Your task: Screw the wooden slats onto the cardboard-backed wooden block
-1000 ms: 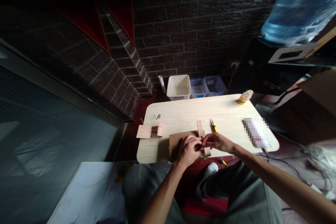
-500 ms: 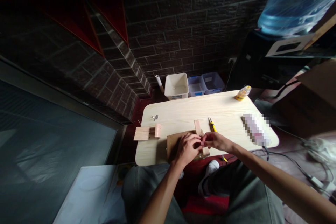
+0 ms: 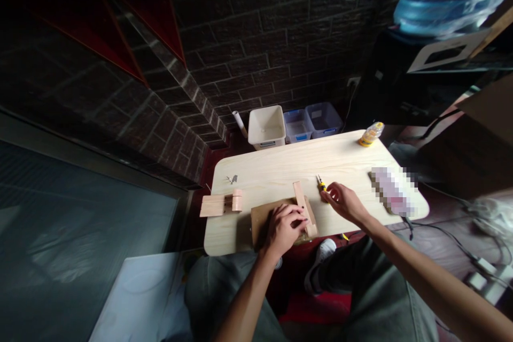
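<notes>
My left hand (image 3: 285, 226) lies over a brown cardboard box (image 3: 261, 220), its bent fingertips pressing on and holding a narrow light-wood strip (image 3: 297, 192). Small dark spots show on the strip beside those fingertips; I cannot tell whether they are holes or screws. A short wooden piece (image 3: 311, 231) is at the strip's near end. To the right, my right hand (image 3: 345, 202) is at the handle of a yellow and black screwdriver (image 3: 322, 184) lying on the table. Its thumb and curved index finger are apart, with the thumb at the handle; the other fingers are partly hidden.
On the pale table (image 3: 272, 171) are a joined wooden assembly (image 3: 214, 206), several small screws (image 3: 233, 179), a clear-and-yellow bottle (image 3: 371, 135) and a blurred-out object (image 3: 393, 192). Behind it stand a white bin (image 3: 266, 127) and two bluish bins (image 3: 297, 125). Cables (image 3: 444, 238) run at the right.
My right hand has left the wooden strip beside my left hand and moved right to the screwdriver handle. My left hand stays on the strip. The view has shifted slightly.
</notes>
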### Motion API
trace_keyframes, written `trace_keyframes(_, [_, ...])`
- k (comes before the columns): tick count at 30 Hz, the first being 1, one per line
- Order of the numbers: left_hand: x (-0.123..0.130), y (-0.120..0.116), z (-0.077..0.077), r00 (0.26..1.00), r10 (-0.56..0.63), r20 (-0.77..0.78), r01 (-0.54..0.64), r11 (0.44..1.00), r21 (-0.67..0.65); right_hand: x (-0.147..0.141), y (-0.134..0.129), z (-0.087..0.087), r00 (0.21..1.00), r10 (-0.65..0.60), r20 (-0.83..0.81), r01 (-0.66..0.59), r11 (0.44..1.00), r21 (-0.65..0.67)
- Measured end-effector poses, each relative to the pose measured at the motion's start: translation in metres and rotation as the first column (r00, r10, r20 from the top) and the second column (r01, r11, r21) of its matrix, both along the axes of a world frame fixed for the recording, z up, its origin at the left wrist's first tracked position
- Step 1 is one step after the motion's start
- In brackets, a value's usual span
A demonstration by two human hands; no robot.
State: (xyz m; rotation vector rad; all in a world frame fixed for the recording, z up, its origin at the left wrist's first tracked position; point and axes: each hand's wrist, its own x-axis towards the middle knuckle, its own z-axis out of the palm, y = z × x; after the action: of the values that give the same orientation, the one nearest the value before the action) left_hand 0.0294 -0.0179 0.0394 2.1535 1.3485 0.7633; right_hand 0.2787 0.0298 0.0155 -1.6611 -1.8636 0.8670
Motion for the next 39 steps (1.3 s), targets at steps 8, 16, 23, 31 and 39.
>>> trace_keyframes(8, [-0.001,0.001,-0.003,1.000,0.006,-0.005,-0.006,1.000,-0.007,-0.009,-0.006,-0.048,0.842,-0.047,0.538,0.014,0.998,0.064])
trace_keyframes(16, [-0.003,-0.002,0.001,1.000,0.001,0.029,-0.001,1.000,0.000,0.010,-0.001,-0.002,0.968,-0.048,0.247,0.036,0.998,0.051])
trace_keyframes(23, [-0.007,-0.007,-0.001,0.998,-0.003,0.061,0.002,1.000,0.025,0.021,-0.042,0.121,0.996,0.082,-0.023,-0.077,0.983,0.164])
trace_keyframes(31, [-0.010,-0.009,-0.002,0.998,0.003,0.066,-0.006,0.999,0.044,-0.026,-0.048,0.143,0.841,0.514,0.171,-0.536,0.834,0.128])
trace_keyframes(39, [-0.011,-0.011,0.003,0.997,0.011,0.075,-0.013,1.000,0.028,-0.046,-0.044,0.134,0.759,0.560,0.331,-0.632,0.755,0.174])
